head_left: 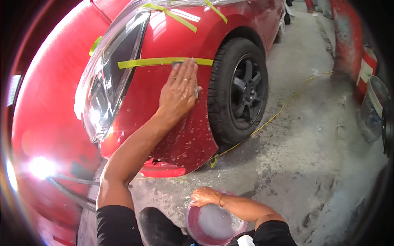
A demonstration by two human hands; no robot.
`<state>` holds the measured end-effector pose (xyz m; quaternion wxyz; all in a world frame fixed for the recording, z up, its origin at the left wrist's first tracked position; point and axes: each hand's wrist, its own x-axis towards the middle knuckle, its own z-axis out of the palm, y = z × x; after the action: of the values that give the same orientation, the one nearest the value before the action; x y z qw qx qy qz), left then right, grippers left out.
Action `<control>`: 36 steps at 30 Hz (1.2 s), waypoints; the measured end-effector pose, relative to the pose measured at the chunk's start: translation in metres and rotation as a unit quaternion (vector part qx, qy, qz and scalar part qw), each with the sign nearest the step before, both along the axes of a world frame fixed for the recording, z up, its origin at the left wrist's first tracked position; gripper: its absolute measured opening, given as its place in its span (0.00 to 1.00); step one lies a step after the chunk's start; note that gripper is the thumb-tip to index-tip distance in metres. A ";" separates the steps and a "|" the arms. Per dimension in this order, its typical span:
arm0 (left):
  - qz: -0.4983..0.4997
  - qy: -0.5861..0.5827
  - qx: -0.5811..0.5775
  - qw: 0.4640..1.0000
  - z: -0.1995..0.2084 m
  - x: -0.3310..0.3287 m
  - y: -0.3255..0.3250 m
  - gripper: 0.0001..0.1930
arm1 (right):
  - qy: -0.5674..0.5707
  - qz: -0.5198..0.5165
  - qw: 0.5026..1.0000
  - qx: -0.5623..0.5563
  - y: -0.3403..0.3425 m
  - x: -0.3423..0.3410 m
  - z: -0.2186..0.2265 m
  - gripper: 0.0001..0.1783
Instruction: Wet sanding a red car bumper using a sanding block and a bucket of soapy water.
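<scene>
My left hand (179, 95) lies with its fingers stretched along the red bumper corner (156, 98), just under a strip of yellow-green masking tape (152, 62). Beneath the fingers it presses a thin grey pad (196, 91) to the paint; only the edges of the pad show. Water drops and whitish splashes dot the panel below. Down by my knees stands a pink basin (192, 223) of cloudy, sudsy water (215, 221). At its far left rim is my right hand (205, 197), wet, with fingers curled over the edge; the fingertips are partly hidden.
Clear plastic film (88, 94) covers the headlight area. The black wheel (246, 88) stands right of the panel. A yellow cord (283, 107) crosses the concrete floor (299, 135). At left a bright lamp (42, 168) shines near another red surface; a bucket (373, 108) stands far right.
</scene>
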<state>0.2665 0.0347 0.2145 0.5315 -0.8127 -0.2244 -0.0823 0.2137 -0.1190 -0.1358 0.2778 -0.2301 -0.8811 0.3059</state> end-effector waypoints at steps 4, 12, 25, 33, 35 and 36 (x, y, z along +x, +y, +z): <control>0.083 0.035 -0.141 0.986 -0.076 -0.061 -0.040 0.30 | -0.030 0.002 0.999 -0.015 0.000 0.009 0.002 0.28; 0.008 -0.014 -0.021 1.000 -0.026 -0.005 -0.004 0.32 | -0.022 -0.015 1.000 0.011 0.004 0.005 -0.012 0.26; 0.014 -0.038 -0.022 0.999 -0.010 -0.028 -0.016 0.32 | -0.080 0.018 0.997 0.010 0.002 0.001 0.001 0.27; 0.062 -0.070 -0.397 0.913 -0.140 -0.150 -0.112 0.32 | 0.053 -0.038 0.991 -0.120 0.000 0.005 0.028 0.31; 0.010 -0.115 -0.466 0.877 -0.146 -0.157 -0.122 0.32 | 0.256 -0.023 0.927 -0.274 0.009 0.012 0.039 0.40; 0.029 -0.323 -0.610 0.723 -0.147 -0.153 -0.129 0.31 | 0.350 -0.005 0.871 -0.343 0.015 0.016 0.031 0.45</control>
<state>0.1134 -0.0948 0.0671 -0.1817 -0.8789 -0.4073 -0.1694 0.2295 -0.1037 -0.1048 0.4735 -0.1935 -0.5640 0.6483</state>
